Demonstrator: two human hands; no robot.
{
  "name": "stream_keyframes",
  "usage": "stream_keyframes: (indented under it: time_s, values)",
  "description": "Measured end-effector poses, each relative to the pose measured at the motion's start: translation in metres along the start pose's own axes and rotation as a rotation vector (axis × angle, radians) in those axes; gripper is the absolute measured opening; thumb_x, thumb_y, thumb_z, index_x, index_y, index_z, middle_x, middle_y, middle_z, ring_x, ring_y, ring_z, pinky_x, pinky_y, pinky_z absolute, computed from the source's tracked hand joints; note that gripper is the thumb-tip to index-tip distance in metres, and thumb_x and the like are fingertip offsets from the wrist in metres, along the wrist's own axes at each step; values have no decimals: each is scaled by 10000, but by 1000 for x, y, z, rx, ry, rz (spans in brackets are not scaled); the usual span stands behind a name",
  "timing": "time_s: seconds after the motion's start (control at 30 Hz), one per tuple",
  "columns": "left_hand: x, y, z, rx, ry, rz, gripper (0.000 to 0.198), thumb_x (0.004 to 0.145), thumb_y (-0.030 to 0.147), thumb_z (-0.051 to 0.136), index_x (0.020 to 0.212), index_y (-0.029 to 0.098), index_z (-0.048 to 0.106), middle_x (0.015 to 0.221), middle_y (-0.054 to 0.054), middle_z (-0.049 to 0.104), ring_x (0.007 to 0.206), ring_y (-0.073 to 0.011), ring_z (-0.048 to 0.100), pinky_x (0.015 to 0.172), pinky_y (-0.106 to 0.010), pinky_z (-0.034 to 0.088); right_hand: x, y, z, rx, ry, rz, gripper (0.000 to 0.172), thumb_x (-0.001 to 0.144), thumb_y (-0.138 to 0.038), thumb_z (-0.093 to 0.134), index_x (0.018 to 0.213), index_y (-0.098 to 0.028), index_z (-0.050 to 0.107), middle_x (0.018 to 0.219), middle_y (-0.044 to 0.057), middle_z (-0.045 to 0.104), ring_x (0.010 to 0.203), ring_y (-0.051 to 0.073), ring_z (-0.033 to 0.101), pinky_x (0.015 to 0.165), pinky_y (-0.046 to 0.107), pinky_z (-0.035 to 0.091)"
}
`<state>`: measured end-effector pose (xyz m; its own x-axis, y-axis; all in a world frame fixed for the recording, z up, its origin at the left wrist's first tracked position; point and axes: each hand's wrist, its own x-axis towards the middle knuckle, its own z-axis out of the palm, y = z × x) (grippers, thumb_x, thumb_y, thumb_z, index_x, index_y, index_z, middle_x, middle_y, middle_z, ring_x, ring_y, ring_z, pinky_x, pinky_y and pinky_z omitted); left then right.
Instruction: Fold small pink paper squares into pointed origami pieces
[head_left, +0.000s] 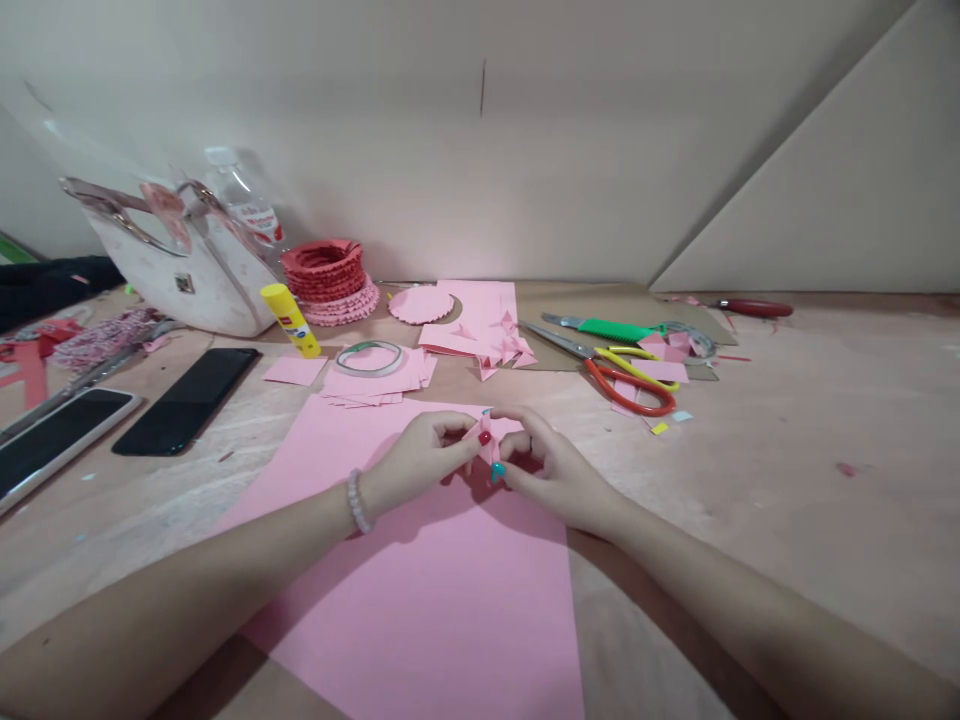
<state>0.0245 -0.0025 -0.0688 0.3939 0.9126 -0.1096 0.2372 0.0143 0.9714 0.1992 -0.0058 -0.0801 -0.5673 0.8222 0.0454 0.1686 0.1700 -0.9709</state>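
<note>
My left hand (424, 452) and my right hand (544, 462) meet over a large pink paper sheet (435, 590) on the table. Both pinch a small folded pink paper piece (486, 442) between thumbs and fingertips. A bead bracelet (358, 502) sits on my left wrist. Behind the hands lie a stack of small pink paper squares (375, 385), a tape roll (369, 357) and more folded pink pieces (504, 348).
Orange and yellow scissors (628, 378) and a green-handled tool (615, 328) lie to the right. A yellow glue stick (291, 320), a white handbag (180, 270), a stack of scalloped red paper rings (324, 272) and two phones (187, 400) are at the left.
</note>
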Motion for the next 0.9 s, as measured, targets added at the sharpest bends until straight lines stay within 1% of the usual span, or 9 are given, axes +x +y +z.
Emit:
stream_keyframes:
  time_s: [0.07,0.17,0.3,0.37,0.5,0.6,0.77,0.9]
  values:
    - [-1,1,1,-24,-6,-13,272,792,367,472,706,125,560,591,-4,583,437,-54,491,398,-150,366,0,-1,-1,61,23,-2,437,747,-94,444,1149,-242,362,690,-35,521,670,104,533,628,247,426]
    - [-2,4,3,-60,-23,-37,218,772,332,508,700,128,533,607,-14,613,447,-69,533,418,-159,400,0,-2,-2,99,47,-4,399,744,-86,434,1109,-240,390,655,-49,477,636,97,520,622,248,427]
    - [-4,8,5,-59,-50,-87,225,798,333,467,702,133,503,623,-42,643,474,-91,575,407,-152,388,1,-1,0,76,33,-22,320,790,-149,440,1092,-233,377,650,-51,488,613,98,527,623,258,431]
    - [-5,7,5,-32,-59,-82,223,803,337,458,713,136,492,616,-43,640,471,-92,576,399,-146,374,1,-1,1,32,33,-31,309,806,-172,442,1100,-234,371,656,-46,497,624,102,531,621,258,431]
    - [-5,3,5,6,-92,-27,219,809,340,447,747,135,489,619,-35,621,452,-81,559,410,-154,392,1,1,1,4,29,-35,314,809,-170,444,1109,-237,377,659,-45,478,624,96,505,595,240,420]
    - [-5,2,5,-11,-78,-20,233,800,363,454,749,136,466,639,-27,599,423,-71,529,384,-165,397,1,0,-1,61,28,-30,308,810,-187,453,1106,-227,375,643,-48,481,598,90,498,574,229,411]
    - [-5,3,4,-25,-39,-43,246,806,389,430,755,149,430,583,22,522,361,-41,437,296,-132,307,3,-1,-7,246,36,83,258,822,-238,441,1076,-223,398,666,-36,522,526,70,497,463,186,342]
    - [-5,1,3,-11,-41,-35,242,814,392,417,791,152,442,590,23,513,380,-41,429,290,-125,301,4,-1,-9,300,47,116,237,806,-276,466,1032,-216,426,659,-27,543,503,71,499,429,180,314]
